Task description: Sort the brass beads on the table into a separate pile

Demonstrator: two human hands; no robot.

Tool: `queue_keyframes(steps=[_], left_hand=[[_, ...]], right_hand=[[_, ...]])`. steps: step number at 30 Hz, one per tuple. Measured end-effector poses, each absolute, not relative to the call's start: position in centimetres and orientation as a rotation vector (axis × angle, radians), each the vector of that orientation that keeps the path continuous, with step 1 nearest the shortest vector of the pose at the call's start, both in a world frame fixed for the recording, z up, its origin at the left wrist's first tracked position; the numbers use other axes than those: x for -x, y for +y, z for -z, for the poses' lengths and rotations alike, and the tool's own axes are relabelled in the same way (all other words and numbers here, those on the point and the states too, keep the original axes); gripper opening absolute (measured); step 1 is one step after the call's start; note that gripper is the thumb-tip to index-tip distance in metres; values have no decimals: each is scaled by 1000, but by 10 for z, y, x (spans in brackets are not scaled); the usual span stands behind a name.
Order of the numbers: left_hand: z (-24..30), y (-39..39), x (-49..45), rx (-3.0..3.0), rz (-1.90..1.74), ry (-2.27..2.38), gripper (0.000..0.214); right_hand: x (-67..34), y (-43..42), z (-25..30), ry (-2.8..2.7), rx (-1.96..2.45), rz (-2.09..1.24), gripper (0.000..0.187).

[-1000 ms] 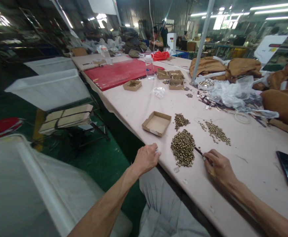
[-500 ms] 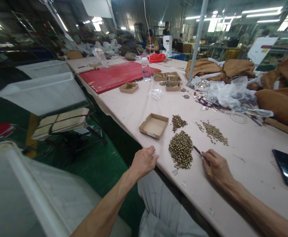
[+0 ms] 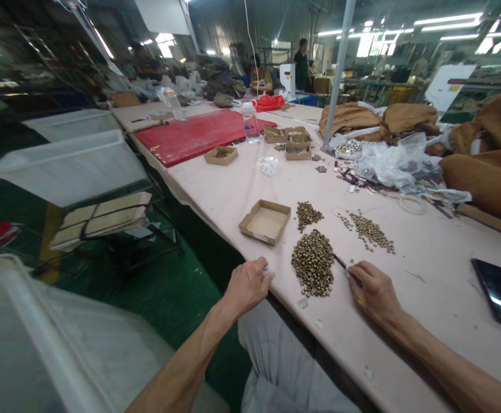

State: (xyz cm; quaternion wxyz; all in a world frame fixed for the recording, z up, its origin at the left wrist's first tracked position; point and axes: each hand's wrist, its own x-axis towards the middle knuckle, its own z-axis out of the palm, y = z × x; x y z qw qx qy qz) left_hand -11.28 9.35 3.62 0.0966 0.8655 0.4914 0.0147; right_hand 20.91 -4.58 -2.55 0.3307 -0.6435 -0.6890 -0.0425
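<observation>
My left hand point(image 3: 247, 283) rests closed at the near edge of the long pale table point(image 3: 233, 189), fingers curled on something small I cannot make out. My right hand point(image 3: 371, 288) lies on the table, pinching a thin dark tool point(image 3: 340, 263) whose tip touches the right side of a large heap of small brass rings point(image 3: 313, 263). A smaller heap of rings point(image 3: 308, 213) sits behind it, and more rings point(image 3: 368, 229) are scattered to the right. An empty shallow cardboard tray point(image 3: 265, 221) stands left of the heaps.
A black phone point(image 3: 497, 292) lies at the right. Clear plastic bags point(image 3: 399, 163), brown fabric point(image 3: 482, 178), several small cardboard trays point(image 3: 291, 140), a water bottle point(image 3: 249, 121) and a red mat point(image 3: 199, 135) lie farther along. A metal pole point(image 3: 335, 74) rises from the table. People stand far behind.
The view has shifted slightly; both hands stay in nearly the same places, the right hand's tool still at the heap's edge.
</observation>
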Motion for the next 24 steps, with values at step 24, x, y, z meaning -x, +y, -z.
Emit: queue_keyframes(steps=[24], left_hand=[[-33, 95, 115, -2580, -80, 1431, 25]], right_hand=[[-221, -34, 30, -1730, 1781, 173, 16]])
